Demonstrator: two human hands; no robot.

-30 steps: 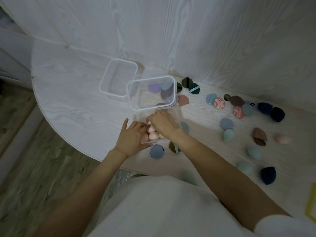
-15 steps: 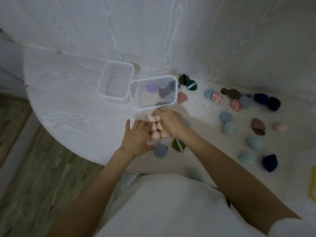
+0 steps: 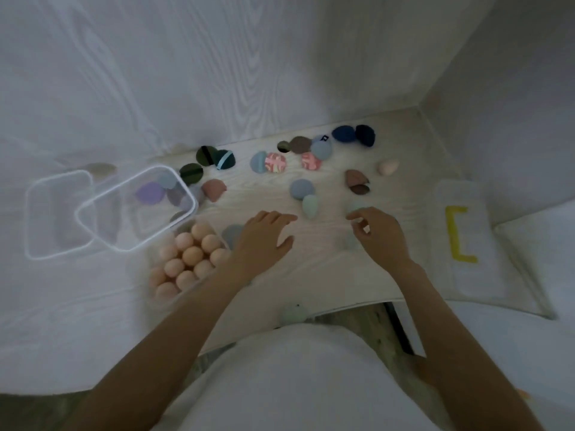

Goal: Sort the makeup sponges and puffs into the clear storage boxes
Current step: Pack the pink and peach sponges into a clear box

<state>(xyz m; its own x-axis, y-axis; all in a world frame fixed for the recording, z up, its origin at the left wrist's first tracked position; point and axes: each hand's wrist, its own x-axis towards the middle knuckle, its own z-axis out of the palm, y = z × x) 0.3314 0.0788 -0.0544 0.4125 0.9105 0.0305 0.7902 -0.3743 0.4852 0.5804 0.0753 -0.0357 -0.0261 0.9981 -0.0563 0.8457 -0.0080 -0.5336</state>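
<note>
The left hand (image 3: 264, 236) lies above the pale wooden table (image 3: 326, 275) with its fingers stretched forward and a little spread; it holds nothing. The right hand (image 3: 378, 233) is beside it, apart from it, with the fingers loosely bent and the thumb near the forefinger. The picture is blurred here, and I cannot tell if this hand pinches something or is empty.

Just to the left of the left wrist stands a clear box (image 3: 149, 269) filled with peach sponges (image 3: 189, 255), packed closely. Farther left and away from the person there is a second clear box (image 3: 137, 209) with purple and grey puffs (image 3: 151, 192) inside, and it leans over the rim of a third clear box (image 3: 59, 214).

Just beyond the fingertips of the left hand lie a mint sponge (image 3: 310, 206) and a blue-grey sponge (image 3: 301, 188), touching each other. Under the right hand a pale green sponge (image 3: 351, 241) shows only dimly. Beyond both hands, near the wall, there are many loose puffs: dark green ones (image 3: 207, 155), patterned pink ones (image 3: 275, 163), brown ones (image 3: 357, 181), navy ones (image 3: 354, 134) and one peach sponge (image 3: 388, 166). To the right of the right hand lies a white cloth (image 3: 466, 244) with a yellow mark. Another green sponge (image 3: 294, 314) sits at the table edge, near the person's body.
</note>
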